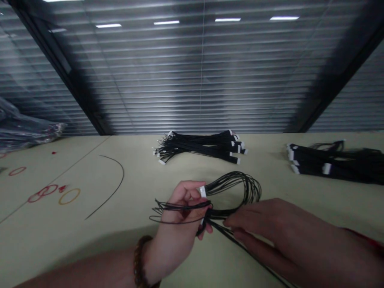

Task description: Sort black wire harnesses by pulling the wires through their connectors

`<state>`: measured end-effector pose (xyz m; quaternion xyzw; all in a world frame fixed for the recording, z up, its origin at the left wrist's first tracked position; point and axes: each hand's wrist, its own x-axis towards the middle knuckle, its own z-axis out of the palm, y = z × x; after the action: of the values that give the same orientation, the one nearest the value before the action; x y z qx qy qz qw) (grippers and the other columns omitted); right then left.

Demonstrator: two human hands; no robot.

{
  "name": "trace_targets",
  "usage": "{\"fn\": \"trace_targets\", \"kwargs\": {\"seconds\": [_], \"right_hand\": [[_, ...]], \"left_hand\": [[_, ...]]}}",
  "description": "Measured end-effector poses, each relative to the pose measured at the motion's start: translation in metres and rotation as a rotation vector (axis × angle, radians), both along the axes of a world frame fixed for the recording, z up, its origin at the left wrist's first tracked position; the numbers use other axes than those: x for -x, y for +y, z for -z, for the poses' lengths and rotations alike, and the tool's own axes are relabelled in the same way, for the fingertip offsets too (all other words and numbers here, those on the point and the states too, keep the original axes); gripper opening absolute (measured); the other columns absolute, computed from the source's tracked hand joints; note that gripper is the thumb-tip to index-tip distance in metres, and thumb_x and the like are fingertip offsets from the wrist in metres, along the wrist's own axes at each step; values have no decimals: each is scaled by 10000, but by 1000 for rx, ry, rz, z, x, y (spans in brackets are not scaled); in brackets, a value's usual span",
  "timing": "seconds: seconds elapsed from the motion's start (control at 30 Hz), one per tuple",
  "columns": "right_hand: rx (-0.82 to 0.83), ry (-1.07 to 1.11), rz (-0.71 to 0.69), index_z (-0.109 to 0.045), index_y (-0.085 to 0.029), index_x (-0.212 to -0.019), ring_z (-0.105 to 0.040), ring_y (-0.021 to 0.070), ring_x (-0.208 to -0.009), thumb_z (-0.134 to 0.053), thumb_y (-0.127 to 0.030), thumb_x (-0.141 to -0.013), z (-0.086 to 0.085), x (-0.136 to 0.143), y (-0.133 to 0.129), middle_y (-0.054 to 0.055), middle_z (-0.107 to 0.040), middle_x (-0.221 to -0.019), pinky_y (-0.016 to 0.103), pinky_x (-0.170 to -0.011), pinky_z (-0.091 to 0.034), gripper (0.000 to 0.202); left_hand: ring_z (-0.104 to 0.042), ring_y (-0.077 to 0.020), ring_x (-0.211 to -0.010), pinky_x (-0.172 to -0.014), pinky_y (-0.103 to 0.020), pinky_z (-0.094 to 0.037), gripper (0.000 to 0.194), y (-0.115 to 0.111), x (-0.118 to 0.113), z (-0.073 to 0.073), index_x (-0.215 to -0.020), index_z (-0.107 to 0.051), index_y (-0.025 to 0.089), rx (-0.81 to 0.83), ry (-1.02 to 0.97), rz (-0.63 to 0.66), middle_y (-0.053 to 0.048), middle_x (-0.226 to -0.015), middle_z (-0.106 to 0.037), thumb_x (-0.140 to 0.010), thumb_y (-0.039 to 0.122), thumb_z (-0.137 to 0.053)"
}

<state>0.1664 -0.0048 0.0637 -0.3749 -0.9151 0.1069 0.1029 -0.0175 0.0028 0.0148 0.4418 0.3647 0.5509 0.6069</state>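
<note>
My left hand is closed around a bundle of thin black wires. A white connector on the bundle sits at my left fingertips. The wires curve out to the right in a loop, and thinner loops stick out over the back of that hand to the left. My right hand has its fingers pinched on black wire at the right of the loop. Beneath it, a black strand runs down toward the bottom edge. Exactly which strands the right fingertips hold is hidden.
A pile of black cables with white connectors lies by the blinds. Another cable pile is at the right. On the left are a single black wire, red rubber bands, a yellow band and a plastic bag.
</note>
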Motion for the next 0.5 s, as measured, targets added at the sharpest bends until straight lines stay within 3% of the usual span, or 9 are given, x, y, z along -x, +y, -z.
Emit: {"fn": "trace_targets", "kwargs": {"seconds": [0.07,0.3,0.5], "right_hand": [[66,32,31,-641,-252,-831,-613,118,-671,-457,-194,-871,2,12,0,-46,-659,-757,248,-617,-414,196],[36,108,90,-568,-189,-625,-531,98,-536,-472,-161,-832,4,27,0,-49,-597,-600,245,-548,-315,230],[-129,89,75,-540,-195,-598,-481,112,-482,-452,-146,-818,9,26,-4,-47,-558,-549,275,-514,-262,242]], "left_hand": [[-543,-46,-399,-319,-103,-361,179,-1,-1,2,-916,-549,202,-33,-9,9,75,-663,-489,-766,171,-640],[-544,-48,-396,-311,-90,-361,166,0,-1,8,-931,-550,203,-98,-57,28,73,-640,-508,-788,174,-628],[-547,-37,-416,-327,-90,-359,170,-4,0,5,-927,-545,209,-78,-4,49,75,-683,-494,-784,167,-628]]}}
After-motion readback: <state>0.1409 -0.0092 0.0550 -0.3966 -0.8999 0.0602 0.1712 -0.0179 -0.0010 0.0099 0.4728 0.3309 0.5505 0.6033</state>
